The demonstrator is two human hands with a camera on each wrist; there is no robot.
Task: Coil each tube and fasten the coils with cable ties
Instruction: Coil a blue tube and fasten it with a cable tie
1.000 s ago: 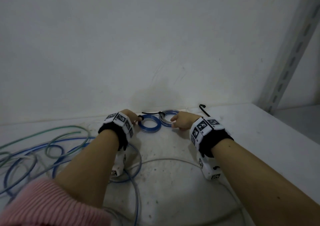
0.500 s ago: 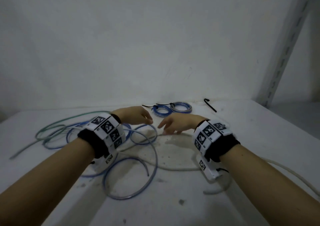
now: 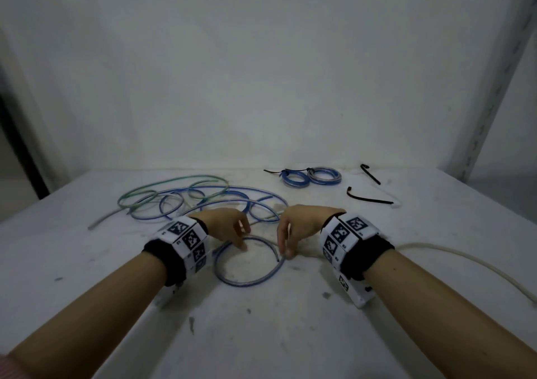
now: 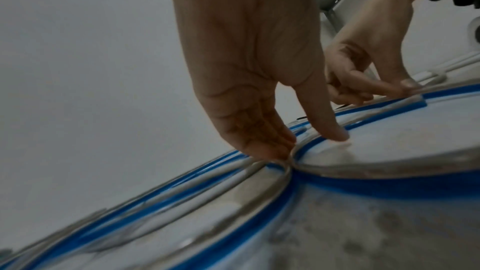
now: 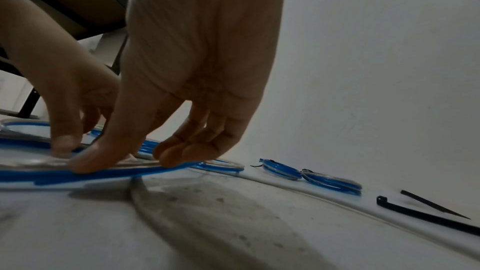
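A loose blue tube (image 3: 250, 282) lies in one open loop on the white table (image 3: 261, 335), between my hands. My left hand (image 3: 243, 244) pinches the loop's far left side between thumb and fingers (image 4: 262, 147). My right hand (image 3: 284, 253) holds the tube's cut end, thumb (image 5: 85, 162) pressed on top and fingers curled behind it. Two finished blue coils (image 3: 295, 179) (image 3: 324, 175), each tied, lie by the back wall. Two black cable ties (image 3: 367, 199) (image 3: 370, 174) lie loose to the right of the coils.
A tangle of blue tubes (image 3: 203, 201) and a green tube (image 3: 162, 184) spreads over the table's far left. A white tube (image 3: 465, 262) runs off to the right. A slotted metal upright (image 3: 494, 88) stands at the right. The wall is close behind.
Both hands have drawn back from the finished coils at the wall. They now hold the loop of the loose blue tube nearer to me.
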